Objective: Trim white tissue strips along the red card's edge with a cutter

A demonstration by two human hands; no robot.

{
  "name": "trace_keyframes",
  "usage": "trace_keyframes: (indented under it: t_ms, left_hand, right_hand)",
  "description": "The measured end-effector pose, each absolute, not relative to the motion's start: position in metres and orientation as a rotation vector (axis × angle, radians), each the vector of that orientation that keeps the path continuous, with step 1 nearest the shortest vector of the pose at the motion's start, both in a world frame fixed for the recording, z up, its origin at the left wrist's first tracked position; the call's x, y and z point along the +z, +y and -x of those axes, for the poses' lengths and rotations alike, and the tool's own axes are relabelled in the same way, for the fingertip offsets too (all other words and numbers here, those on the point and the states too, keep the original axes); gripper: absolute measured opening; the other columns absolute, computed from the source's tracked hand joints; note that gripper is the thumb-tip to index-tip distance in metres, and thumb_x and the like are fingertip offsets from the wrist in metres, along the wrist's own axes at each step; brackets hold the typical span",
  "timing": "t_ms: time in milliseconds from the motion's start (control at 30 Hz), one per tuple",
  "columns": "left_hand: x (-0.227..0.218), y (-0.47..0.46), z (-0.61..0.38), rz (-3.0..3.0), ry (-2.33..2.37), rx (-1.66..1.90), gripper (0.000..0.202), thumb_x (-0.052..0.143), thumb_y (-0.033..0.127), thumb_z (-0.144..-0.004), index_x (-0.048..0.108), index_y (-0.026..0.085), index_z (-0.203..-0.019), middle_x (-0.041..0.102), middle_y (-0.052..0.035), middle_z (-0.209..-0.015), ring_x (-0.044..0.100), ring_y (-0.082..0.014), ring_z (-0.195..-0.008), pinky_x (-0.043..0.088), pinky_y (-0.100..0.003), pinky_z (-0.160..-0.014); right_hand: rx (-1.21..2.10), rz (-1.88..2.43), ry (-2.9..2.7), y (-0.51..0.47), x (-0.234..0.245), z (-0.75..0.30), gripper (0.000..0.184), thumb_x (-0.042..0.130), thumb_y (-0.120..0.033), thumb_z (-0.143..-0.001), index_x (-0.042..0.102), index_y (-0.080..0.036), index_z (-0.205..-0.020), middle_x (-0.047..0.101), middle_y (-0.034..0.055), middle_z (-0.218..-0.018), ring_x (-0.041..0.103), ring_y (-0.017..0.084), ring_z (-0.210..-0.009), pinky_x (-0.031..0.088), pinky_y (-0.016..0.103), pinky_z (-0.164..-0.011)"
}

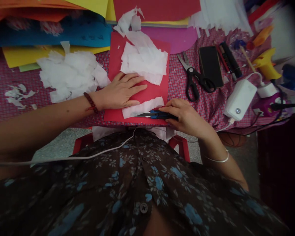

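Note:
A red sheet of card (pixel 154 90) lies at the table's front edge. My left hand (pixel 127 88) rests flat on it with fingers stretched out, holding nothing. Closer to me on the card is a strip of white tissue paper (pixel 147 106), just below my left thumb. My right hand (pixel 184 116) is closed around a black and blue utility knife (pixel 159 114), whose dark, pointed blade lies level over the strip's lower edge. Beyond my left fingers, a stack of torn white tissue paper (pixel 145 59) covers the upper part of the card.
Left of the card sits a large heap of white paper strips (pixel 71 73), with small scraps (pixel 19 95) nearby. To the right lie partly spread black-handled scissors (pixel 194 77), a phone (pixel 210 65), markers (pixel 229 59), a white adapter box (pixel 241 98) with cables and a yellow glue gun (pixel 266 64).

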State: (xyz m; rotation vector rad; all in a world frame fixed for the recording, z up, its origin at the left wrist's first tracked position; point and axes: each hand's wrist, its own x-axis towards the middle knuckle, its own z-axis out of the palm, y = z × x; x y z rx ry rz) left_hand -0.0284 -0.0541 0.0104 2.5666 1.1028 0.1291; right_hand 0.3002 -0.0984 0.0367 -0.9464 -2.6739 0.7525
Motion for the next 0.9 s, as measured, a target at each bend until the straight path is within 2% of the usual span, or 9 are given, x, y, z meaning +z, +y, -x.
trace_keyframes:
  t_ms: [67, 167, 333, 467, 533, 700, 900]
  left_hand:
    - [0.008, -0.053, 0.029, -2.584, 1.090, 0.147, 0.067, 0.056, 0.054, -0.107, 0.048, 0.026, -0.167, 0.035, -0.0133, -0.179, 0.028, -0.0431, -0.165, 0.020, -0.065, -0.132]
    - [0.002, -0.053, 0.029, -2.604, 1.059, 0.167, 0.068, 0.052, 0.055, -0.108, 0.047, 0.022, -0.167, 0.034, -0.0139, -0.180, 0.026, -0.0417, -0.166, 0.019, -0.067, -0.132]
    - [-0.004, -0.052, 0.031, -2.569, 1.063, 0.240, 0.070, 0.055, 0.057, -0.106, 0.047, 0.022, -0.166, 0.036, -0.0079, -0.180, 0.025, -0.0349, -0.166, 0.015, -0.061, -0.135]
    - [-0.002, -0.053, 0.030, -2.588, 1.053, 0.205, 0.071, 0.053, 0.054, -0.106, 0.047, 0.017, -0.166, 0.035, -0.0134, -0.179, 0.025, -0.0404, -0.166, 0.018, -0.067, -0.131]
    - [0.000, -0.053, 0.028, -2.568, 1.052, 0.206, 0.070, 0.054, 0.054, -0.105, 0.048, 0.018, -0.165, 0.034, -0.0132, -0.180, 0.025, -0.0410, -0.166, 0.017, -0.068, -0.132]
    - [0.005, -0.050, 0.028, -2.433, 1.083, 0.266, 0.062, 0.061, 0.057, -0.101, 0.060, 0.023, -0.153, 0.042, -0.0075, -0.176, 0.028, -0.0395, -0.166, 0.014, -0.062, -0.136]
    - [0.014, -0.058, 0.035, -2.290, 1.072, 0.284, 0.057, 0.054, 0.062, -0.105, 0.065, 0.025, -0.146, 0.052, -0.0057, -0.170, 0.037, -0.0359, -0.163, 0.016, -0.057, -0.137]
  right_hand:
    - [0.751, 0.949, -2.660, -0.097, 0.036, -0.300, 0.044, 0.062, -0.016, -0.097, 0.072, -0.021, -0.140, 0.071, 0.0140, -0.118, 0.065, 0.033, -0.109, 0.050, 0.050, -0.096]
    - [0.743, 0.960, -2.640, -0.094, 0.034, -0.299, 0.047, 0.064, -0.015, -0.094, 0.072, -0.024, -0.140, 0.072, 0.0122, -0.118, 0.066, 0.032, -0.110, 0.050, 0.049, -0.096]
    - [0.775, 0.939, -2.665, -0.088, 0.034, -0.291, 0.048, 0.064, -0.013, -0.092, 0.073, -0.023, -0.138, 0.072, 0.0127, -0.120, 0.066, 0.033, -0.113, 0.050, 0.049, -0.098]
    - [0.812, 0.941, -2.686, -0.085, 0.037, -0.282, 0.047, 0.063, -0.013, -0.092, 0.074, -0.024, -0.137, 0.071, 0.0124, -0.121, 0.065, 0.034, -0.115, 0.050, 0.050, -0.100]
    - [0.823, 0.938, -2.693, -0.085, 0.038, -0.279, 0.047, 0.062, -0.013, -0.092, 0.074, -0.024, -0.136, 0.071, 0.0124, -0.122, 0.065, 0.034, -0.116, 0.049, 0.050, -0.101]
    - [0.838, 0.923, -2.707, -0.084, 0.038, -0.274, 0.046, 0.063, -0.014, -0.091, 0.075, -0.023, -0.135, 0.071, 0.0132, -0.121, 0.064, 0.034, -0.116, 0.048, 0.051, -0.102]
    - [0.833, 0.906, -2.704, -0.084, 0.038, -0.275, 0.046, 0.062, -0.014, -0.091, 0.074, -0.023, -0.135, 0.071, 0.0124, -0.118, 0.064, 0.034, -0.114, 0.049, 0.051, -0.100]
